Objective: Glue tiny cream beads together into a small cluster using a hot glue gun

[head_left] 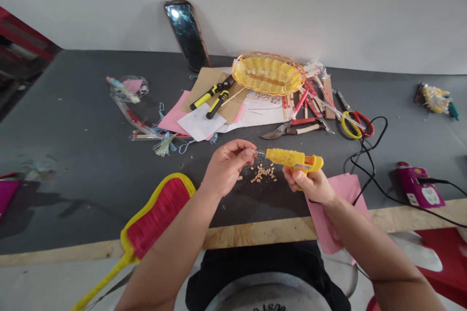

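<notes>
My right hand (306, 182) is wrapped around the handle of a yellow hot glue gun (288, 157), its nozzle pointing left. In front of that nozzle, the fingertips of my left hand (233, 163) are pinched together. Whatever they hold is too small to make out. Short cut bits of wood (263, 173) lie scattered on the grey table (175, 223), between and below my hands. Just beyond my hands rest pruning shears (292, 129) with one red and one pale handle.
A yellow wicker basket (268, 75), black-and-yellow pliers (215, 96), papers (202, 121) and scissors (353, 121) lie farther back. A phone (188, 34) leans on the wall. A yellow-rimmed, red-bristled brush (158, 214) is left, pink paper (346, 184) and a purple power box (419, 187) right.
</notes>
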### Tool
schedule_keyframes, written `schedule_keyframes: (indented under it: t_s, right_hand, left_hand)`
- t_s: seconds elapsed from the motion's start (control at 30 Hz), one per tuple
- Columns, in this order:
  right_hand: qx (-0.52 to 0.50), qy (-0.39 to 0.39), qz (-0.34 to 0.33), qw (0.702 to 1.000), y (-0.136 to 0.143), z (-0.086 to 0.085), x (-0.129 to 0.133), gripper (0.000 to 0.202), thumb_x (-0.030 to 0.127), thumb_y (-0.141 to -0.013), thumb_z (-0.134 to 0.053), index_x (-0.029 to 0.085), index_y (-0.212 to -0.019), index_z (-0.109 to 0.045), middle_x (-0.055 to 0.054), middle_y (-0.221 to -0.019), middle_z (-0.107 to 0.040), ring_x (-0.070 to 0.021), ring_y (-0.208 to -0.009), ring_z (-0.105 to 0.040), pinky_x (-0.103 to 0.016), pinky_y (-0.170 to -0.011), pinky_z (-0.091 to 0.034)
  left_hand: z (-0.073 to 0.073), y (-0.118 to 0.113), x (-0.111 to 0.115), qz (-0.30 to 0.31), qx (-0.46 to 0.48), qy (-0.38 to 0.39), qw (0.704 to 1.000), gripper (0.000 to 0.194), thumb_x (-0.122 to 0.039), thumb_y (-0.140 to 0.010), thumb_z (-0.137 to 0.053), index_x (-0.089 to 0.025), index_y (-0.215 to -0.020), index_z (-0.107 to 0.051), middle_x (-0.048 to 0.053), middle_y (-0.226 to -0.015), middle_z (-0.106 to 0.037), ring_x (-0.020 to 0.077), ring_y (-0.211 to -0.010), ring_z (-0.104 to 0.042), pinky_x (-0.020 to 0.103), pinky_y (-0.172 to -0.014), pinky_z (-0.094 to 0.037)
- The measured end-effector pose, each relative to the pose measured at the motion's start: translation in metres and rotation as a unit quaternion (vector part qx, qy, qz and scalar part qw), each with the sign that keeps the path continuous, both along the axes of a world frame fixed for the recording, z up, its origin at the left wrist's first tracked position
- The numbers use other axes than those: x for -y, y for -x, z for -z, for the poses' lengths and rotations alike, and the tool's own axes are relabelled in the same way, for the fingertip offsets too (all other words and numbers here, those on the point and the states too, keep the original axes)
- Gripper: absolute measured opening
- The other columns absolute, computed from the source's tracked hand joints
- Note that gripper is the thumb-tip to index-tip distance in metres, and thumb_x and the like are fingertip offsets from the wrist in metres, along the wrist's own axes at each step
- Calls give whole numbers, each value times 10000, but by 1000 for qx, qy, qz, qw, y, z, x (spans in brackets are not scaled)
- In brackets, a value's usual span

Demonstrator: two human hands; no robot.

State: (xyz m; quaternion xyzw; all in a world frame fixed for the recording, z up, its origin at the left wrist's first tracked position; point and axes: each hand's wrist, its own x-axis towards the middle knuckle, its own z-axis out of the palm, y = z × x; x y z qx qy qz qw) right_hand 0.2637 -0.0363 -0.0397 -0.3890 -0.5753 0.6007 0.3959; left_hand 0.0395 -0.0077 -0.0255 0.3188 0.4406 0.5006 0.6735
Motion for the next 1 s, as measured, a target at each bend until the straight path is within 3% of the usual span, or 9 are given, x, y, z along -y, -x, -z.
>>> schedule_keyframes:
  t_s: [0.5, 1.0]
  right_hand:
    - [8, 20, -4, 1000, -1, -1, 0, 538, 714, -872, -574, 188, -775, -523, 28, -622, -490, -80, -458, -459, -231, -406, -442]
    - [14, -12, -36, 999, -1, -3, -1, 554, 706, -916, -506, 196, -698, -515, 24, -590, -475, -88, -461, -454, -228, -420, -423]
  left_hand:
    - [0, 1, 0, 1, -27, -24, 999, 249, -368, -703, -873, -181, -799, -740, 5, -716, -672, 102, -629, -577, 226, -608, -467]
    - [-3, 0, 0, -16, -40, -26, 999, 242, -352, -685, -879, -177, -783, -743, 9, -708, -672, 105, -615, -569, 232, -594, -461]
